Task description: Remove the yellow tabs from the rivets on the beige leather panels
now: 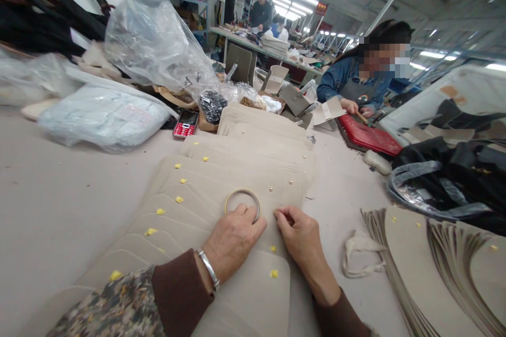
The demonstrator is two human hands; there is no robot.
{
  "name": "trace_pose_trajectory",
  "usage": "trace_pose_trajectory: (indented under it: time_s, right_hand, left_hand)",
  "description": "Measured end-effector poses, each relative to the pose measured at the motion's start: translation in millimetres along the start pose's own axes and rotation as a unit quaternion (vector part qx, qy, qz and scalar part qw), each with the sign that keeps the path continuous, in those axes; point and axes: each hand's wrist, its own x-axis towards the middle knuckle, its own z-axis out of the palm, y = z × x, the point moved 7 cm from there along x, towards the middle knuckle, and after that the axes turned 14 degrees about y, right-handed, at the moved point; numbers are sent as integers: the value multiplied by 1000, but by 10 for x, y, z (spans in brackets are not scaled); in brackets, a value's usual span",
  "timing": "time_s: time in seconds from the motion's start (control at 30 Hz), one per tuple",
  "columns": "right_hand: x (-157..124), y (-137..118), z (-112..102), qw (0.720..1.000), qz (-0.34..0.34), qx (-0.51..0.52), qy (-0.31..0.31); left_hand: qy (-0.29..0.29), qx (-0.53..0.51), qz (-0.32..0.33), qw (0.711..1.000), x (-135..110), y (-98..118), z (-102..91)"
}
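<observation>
Overlapping beige panels (237,179) fan out down the table in front of me. Small yellow tape pieces (160,211) mark their left side, and a few sit near the right edges. Small metal studs (271,189) show on the panels farther up. My left hand (236,239) is closed on a narrow roll of tape (242,191), held over the panels. At the panels' right edge my right hand (299,231) has its thumb and forefinger pinched together. Whatever may be between those fingertips is too small to make out.
Stacked beige panels (415,258) lie to the right beside a crumpled strip (361,255). A red phone (185,124) and plastic-wrapped bundle (106,116) are at the left. Across the table a co-worker (356,79) handles something over a red block (369,134). Black bags (446,179) lie right.
</observation>
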Motion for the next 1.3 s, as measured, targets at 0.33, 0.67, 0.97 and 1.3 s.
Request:
trace_pose_trajectory:
  time_s: [0.33, 0.67, 0.97, 1.3]
  right_hand:
    - [-132, 55, -51, 998, -50, -9, 35]
    - [-46, -72, 25, 998, -48, -36, -6]
    - [-274, -91, 56, 979, 31, -2, -199]
    - [-157, -16, 120, 983, 45, -2, -177]
  left_hand:
    - [-2, -4, -10, 1000, -30, -8, -3]
    - [10, -2, -6, 1000, -24, -23, -54]
    - [80, -65, -32, 994, -57, -255, -230]
    - [27, 26, -8, 999, -15, -260, -180]
